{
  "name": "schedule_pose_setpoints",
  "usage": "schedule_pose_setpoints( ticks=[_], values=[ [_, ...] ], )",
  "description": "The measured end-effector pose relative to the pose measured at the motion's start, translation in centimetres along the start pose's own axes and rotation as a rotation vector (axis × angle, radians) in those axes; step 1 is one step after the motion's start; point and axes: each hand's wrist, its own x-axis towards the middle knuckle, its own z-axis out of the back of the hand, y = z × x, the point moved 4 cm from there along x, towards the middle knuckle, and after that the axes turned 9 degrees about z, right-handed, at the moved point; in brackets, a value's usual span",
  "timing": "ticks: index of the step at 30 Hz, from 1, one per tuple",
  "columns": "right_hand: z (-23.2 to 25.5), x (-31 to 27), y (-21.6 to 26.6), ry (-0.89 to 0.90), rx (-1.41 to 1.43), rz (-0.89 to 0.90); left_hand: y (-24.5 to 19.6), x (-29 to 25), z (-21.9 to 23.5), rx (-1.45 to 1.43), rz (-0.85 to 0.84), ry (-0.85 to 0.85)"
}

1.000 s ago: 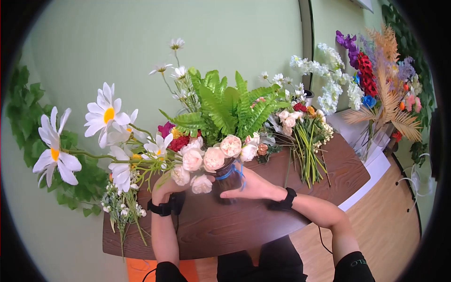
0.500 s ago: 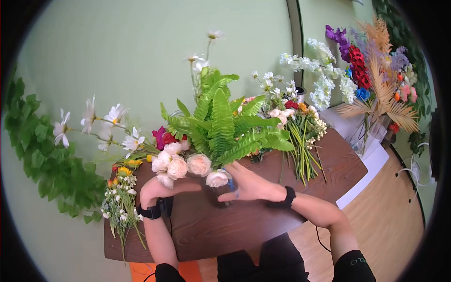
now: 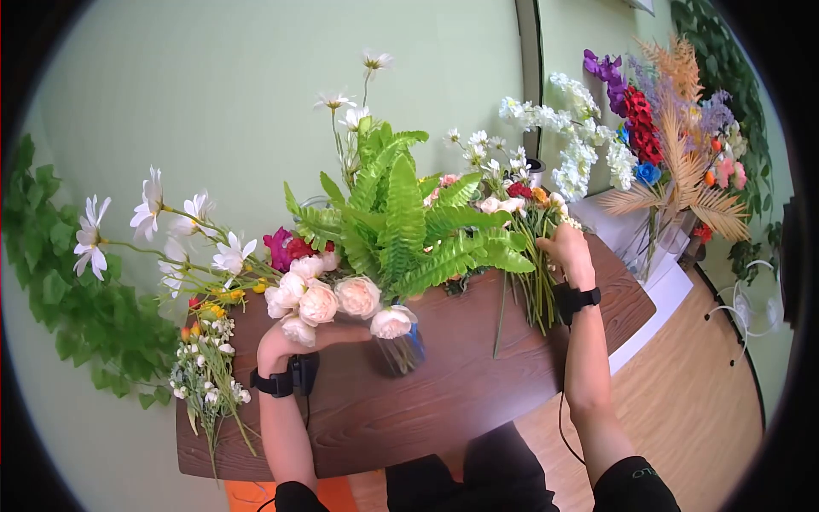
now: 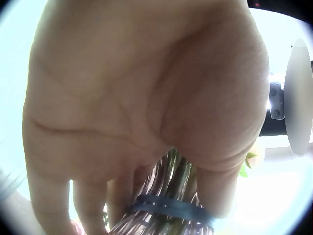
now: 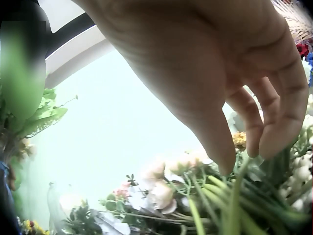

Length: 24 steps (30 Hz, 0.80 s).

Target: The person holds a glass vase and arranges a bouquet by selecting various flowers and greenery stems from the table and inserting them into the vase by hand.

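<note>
A glass vase [image 3: 399, 353] with a blue band [image 4: 171, 207] round it holds an arrangement of green fern [image 3: 401, 226], pale pink roses [image 3: 358, 296] and white daisies [image 3: 232, 254]. My left hand [image 3: 284, 349] grips the vase from the left, thumb on one side and fingers on the other in the left wrist view; roses partly cover this hand in the head view. Over at the right, my right hand [image 3: 569, 253] reaches into a pile of loose flowers with green stems [image 3: 537, 300]. Its thumb and fingertips stand apart around a green stem [image 5: 236, 196] in the right wrist view.
Small white flowers [image 3: 209, 392] lie at the left end of the brown table [image 3: 452, 392]. A tall mixed bouquet [image 3: 674, 162] stands at the back right beside white blossom branches [image 3: 580, 162]. Leafy vines [image 3: 85, 299] hang on the left wall.
My right hand has left the vase and moved right to the loose flowers. The arrangement has turned and tilted, with its fern fronds now spread lower to the right. My left hand stays at the vase.
</note>
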Motion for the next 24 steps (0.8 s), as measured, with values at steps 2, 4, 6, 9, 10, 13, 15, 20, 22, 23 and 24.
schedule_pose_setpoints(
  ticks=[2, 4, 6, 9, 10, 13, 15, 20, 22, 23, 24],
  values=[
    [-1.3, 0.5, -1.2, -0.014, 0.037, 0.034, -0.3, -0.2, 0.0, 0.008, -0.008, 0.0],
    [-2.6, 1.2, -1.6, -0.077, -0.054, 0.114, -0.9, -0.1, -0.1, 0.02, -0.016, 0.001],
    [-3.1, 1.6, -2.3, -0.091, -0.017, 0.103, -1.3, -0.3, -0.3, 0.033, -0.023, 0.001],
    [-2.0, 1.4, -1.3, -0.196, -0.006, 0.131, -2.3, -0.3, -0.3, 0.047, -0.028, -0.012],
    [-0.4, 0.9, -0.1, -0.264, 0.141, 0.152, -2.7, -0.1, -0.2, 0.052, -0.029, -0.021],
    [2.8, -0.2, 3.4, -0.258, 0.719, 0.244, -3.6, -0.3, 0.4, 0.066, -0.026, -0.046],
    [3.7, -1.3, 6.2, -0.293, 1.096, 0.325, -4.7, -0.3, 0.9, 0.034, -0.13, -0.094],
    [4.7, -3.6, 12.7, -0.051, 1.344, 0.366, -6.6, -0.4, 1.5, -0.042, -0.394, -0.183],
    [5.8, -3.9, 15.1, -0.025, 1.314, 0.454, -6.5, -0.4, 1.5, -0.025, -0.423, -0.211],
    [6.3, -3.7, 15.8, -0.011, 1.343, 0.516, -6.6, -0.5, 1.6, -0.01, -0.453, -0.242],
    [6.9, -3.7, 16.6, -0.007, 1.345, 0.518, -6.6, -0.6, 1.6, -0.009, -0.451, -0.246]
  ],
)
